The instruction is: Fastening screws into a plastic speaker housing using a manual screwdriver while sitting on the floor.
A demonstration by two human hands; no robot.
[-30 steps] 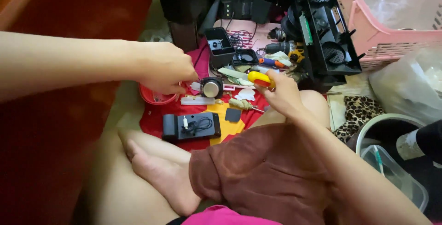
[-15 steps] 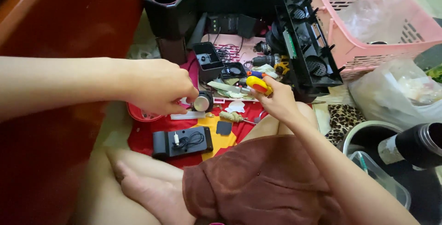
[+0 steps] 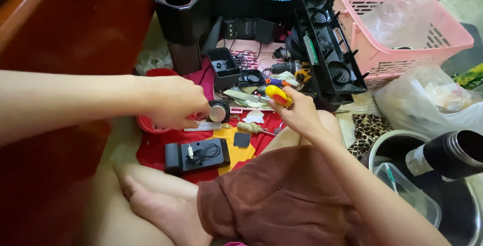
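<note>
My left hand (image 3: 173,102) reaches in from the left and pinches a small round black-and-silver part (image 3: 219,111) over the red cloth (image 3: 151,153). My right hand (image 3: 299,111) is closed around a screwdriver with a yellow and red handle (image 3: 275,95), held just right of that part. A flat black rectangular piece with a short white wire (image 3: 197,155) lies on the cloth in front of my left hand. Small loose parts and a white strip (image 3: 204,127) sit under my left hand.
A black open frame with round holes (image 3: 327,50) stands behind my right hand, a pink basket (image 3: 402,50) beyond it. A black hexagonal tube (image 3: 180,22) stands at the back. A dark cylinder (image 3: 448,155) and metal bowl are at right. My bare foot (image 3: 156,208) rests below.
The view has shifted so the scene sits lower in the frame. My left hand has settled onto the round part, and my right hand with the screwdriver has stayed close beside it.
</note>
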